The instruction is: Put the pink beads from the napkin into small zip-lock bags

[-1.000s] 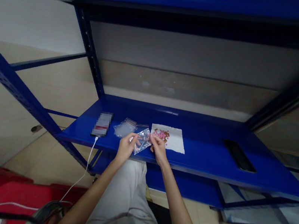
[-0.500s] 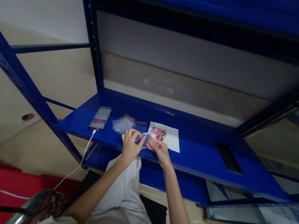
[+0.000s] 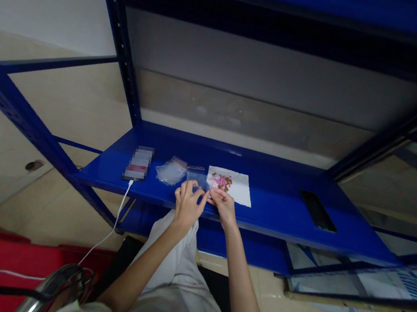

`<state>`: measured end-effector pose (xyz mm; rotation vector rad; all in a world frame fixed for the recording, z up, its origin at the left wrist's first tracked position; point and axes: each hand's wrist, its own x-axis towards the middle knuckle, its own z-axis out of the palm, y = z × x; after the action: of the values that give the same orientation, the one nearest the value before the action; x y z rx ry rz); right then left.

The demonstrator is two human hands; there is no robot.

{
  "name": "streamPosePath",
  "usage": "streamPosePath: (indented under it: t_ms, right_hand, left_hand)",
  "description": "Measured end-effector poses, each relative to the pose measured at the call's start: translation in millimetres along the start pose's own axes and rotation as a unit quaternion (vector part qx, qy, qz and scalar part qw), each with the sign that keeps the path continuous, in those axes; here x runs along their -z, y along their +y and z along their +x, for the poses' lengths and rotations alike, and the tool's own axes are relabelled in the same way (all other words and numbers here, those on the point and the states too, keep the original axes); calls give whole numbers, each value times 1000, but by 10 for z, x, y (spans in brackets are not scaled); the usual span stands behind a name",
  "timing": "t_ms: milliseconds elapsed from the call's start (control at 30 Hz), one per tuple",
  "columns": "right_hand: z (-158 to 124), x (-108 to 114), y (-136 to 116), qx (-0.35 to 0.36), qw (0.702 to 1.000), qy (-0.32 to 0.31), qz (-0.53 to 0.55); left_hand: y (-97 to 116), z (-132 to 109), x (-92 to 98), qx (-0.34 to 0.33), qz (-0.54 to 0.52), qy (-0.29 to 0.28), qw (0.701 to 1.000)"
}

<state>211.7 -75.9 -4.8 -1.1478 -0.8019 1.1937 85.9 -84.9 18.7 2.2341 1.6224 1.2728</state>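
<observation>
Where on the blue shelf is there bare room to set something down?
A broad bare patch of blue shelf lies between the white paper and the dark phone; a strip behind both is also free. It's crowded around the paper's left side, with clear bags, the left hand and right hand close together.

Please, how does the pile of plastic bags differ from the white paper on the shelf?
The plastic bags look see-through; the white paper is plain white. The plastic bags overlap in a loose pile; the white paper lies spread flat. The white paper carries small pink and brown pieces; the plastic bags show none. Both lie on the blue shelf.
</observation>
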Motion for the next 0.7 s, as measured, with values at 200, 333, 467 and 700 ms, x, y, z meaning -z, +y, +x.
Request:
streamPosePath:
  t_ms: [200, 333, 467, 700]
  right_hand:
    - [11, 9, -11, -15, 1000, -20, -4]
    - [0, 12, -6, -13, 999, -36, -8]
    - [-20, -7, -6, -1, 998, -52, -19]
    - [-23, -46, 36, 30, 994, -82, -61]
  left_hand:
    - [-163, 8, -220, 87, -197, -99, 971]
    - [-231, 60, -253, 105, -210, -103, 967]
    - [-254, 127, -184, 116, -225, -113, 961]
    - [-248, 142, -78, 164, -283, -160, 931]
